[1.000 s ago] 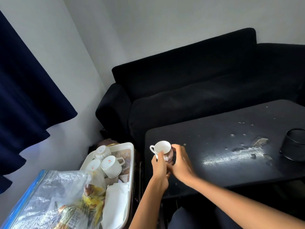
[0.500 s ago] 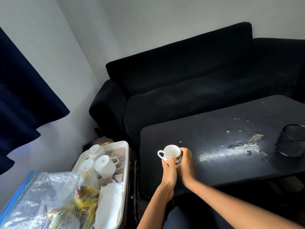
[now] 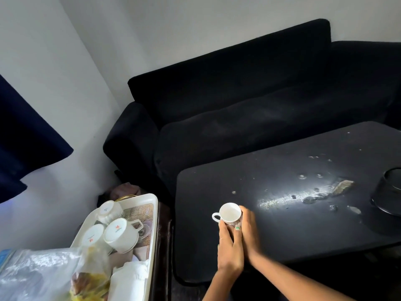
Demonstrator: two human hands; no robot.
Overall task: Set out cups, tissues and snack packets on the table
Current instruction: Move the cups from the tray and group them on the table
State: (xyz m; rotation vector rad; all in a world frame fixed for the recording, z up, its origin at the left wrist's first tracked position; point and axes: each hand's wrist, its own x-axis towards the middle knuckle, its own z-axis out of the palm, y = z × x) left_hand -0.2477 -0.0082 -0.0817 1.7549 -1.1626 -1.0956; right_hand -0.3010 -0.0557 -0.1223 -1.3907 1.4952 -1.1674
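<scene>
Both hands cup a small white cup (image 3: 230,213) on the dark table (image 3: 282,224), near its seven o'clock corner, handle pointing to nine o'clock. The left hand (image 3: 230,250) curls round its near side; the right hand (image 3: 250,231) wraps its three o'clock side. At eight o'clock, a white tray (image 3: 149,216) holds three overturned cups (image 3: 121,234), tissues (image 3: 128,279) and a plastic bag of snack packets (image 3: 50,276).

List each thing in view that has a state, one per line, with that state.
Held cup: upright, mouth up, empty, at the table's near left part.
Left hand: grips the held cup.
Right hand: wraps the held cup's other side.
Tray cups: three, lying tipped or upside down in the tray.
Plastic bag: holds snack packets.
Table: stained and speckled.
Dark container: upright at the table's right edge.
</scene>
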